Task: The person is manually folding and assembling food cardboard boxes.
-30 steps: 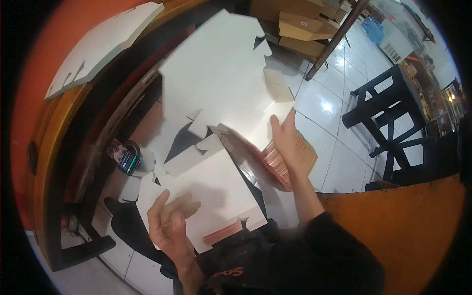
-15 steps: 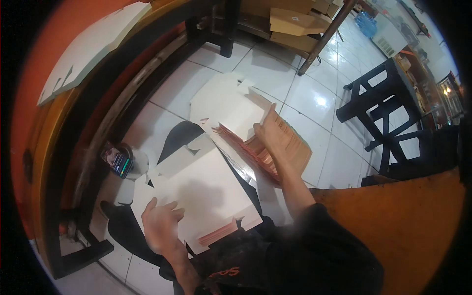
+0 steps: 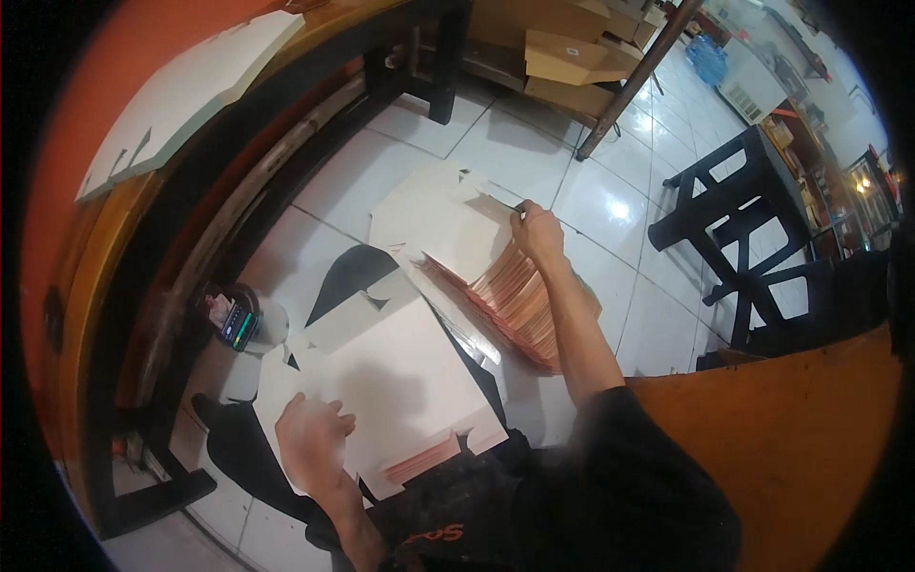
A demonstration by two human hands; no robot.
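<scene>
My left hand [image 3: 310,439] rests flat on the near stack of white die-cut cardboard sheets [image 3: 400,381] lying on the tiled floor. My right hand [image 3: 536,229] reaches out and pinches the far edge of a white sheet [image 3: 448,224] that lies on top of a second, fanned-out stack [image 3: 510,305] with brownish-pink edges. That top sheet lies nearly flat on the fanned stack.
A small phone or device with a lit screen [image 3: 233,319] lies on the floor at the left. More white sheets [image 3: 181,91] lie on an orange-brown counter top left. Cardboard boxes [image 3: 562,52] sit at the back, a black plastic stool [image 3: 753,229] at the right.
The large white sheet that my right hand held up has come down onto the fanned stack. My right hand moved farther away with it. My left hand stayed on the near stack.
</scene>
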